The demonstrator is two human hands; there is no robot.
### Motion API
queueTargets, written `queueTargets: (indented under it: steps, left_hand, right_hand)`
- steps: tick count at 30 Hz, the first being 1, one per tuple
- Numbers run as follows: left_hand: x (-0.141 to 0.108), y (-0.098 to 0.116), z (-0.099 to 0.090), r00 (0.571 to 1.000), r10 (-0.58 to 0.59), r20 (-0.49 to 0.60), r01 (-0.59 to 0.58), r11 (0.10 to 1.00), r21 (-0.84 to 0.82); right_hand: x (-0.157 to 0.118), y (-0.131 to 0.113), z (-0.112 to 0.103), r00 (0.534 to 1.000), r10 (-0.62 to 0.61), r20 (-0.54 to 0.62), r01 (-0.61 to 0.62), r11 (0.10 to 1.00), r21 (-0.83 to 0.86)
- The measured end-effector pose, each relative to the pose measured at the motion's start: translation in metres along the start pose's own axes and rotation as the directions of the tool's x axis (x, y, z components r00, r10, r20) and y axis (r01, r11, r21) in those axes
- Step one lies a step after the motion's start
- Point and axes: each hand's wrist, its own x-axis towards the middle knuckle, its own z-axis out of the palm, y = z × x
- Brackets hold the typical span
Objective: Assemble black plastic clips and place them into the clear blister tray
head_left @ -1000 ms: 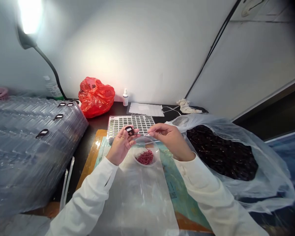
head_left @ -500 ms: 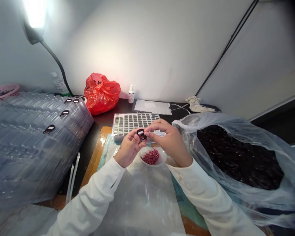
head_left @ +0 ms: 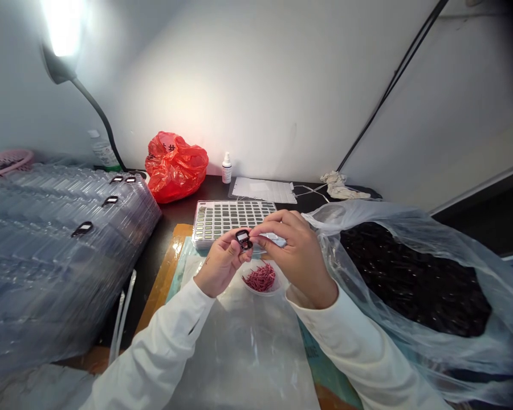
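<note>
My left hand (head_left: 223,263) is closed around a small black plastic casing (head_left: 243,240) with a pale rectangular window, held up between thumb and fingers. My right hand (head_left: 297,250) is pinched at the casing's right edge; whether its fingertips hold a tiny part there is too small to tell. Just below both hands, a clear round tub (head_left: 268,292) contains a heap of thin dark-pink strips (head_left: 260,277). Behind them lies a white tray (head_left: 217,232) with rows of small dark rectangular pieces, partly covered by my fingers.
Stacked clear plastic trays (head_left: 64,256) rise at the left, with several black casings on top. To the right, an open plastic bag (head_left: 342,285) holds a mass of glossy dark pieces. A red bag (head_left: 176,171), a small white bottle (head_left: 226,168) and a lamp (head_left: 60,62) stand behind.
The casing is slightly lower and more upright in my left hand, and my right fingertips remain at its edge. The whole view has shifted a little.
</note>
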Motion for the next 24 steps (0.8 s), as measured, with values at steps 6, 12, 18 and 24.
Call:
queueTargets:
  steps: [6, 12, 18, 24]
  left_hand:
    - [0.0007, -0.0012, -0.0022, 0.999, 0.013, 0.038, -0.013, 1.0, 0.017]
    - [0.0015, -0.0021, -0.0027, 0.999, 0.016, 0.036, -0.016, 1.0, 0.022]
    - [0.0007, -0.0028, -0.0042, 0.999, 0.013, 0.04, -0.014, 1.0, 0.024]
    - [0.001, -0.0036, -0.0033, 0.999, 0.005, 0.037, -0.006, 0.999, 0.032]
  right_hand:
    - [-0.001, 0.0011, 0.0015, 0.999, -0.032, -0.017, 0.032, 0.999, -0.014]
    - [-0.0009, 0.0001, 0.0012, 0.999, -0.046, -0.007, 0.046, 0.999, -0.019]
    - [-0.0005, 0.0007, -0.0004, 0.998, -0.066, -0.001, 0.066, 0.997, -0.028]
    - [0.0, 0.0039, -0.0023, 0.997, -0.069, 0.031, 0.07, 0.997, -0.037]
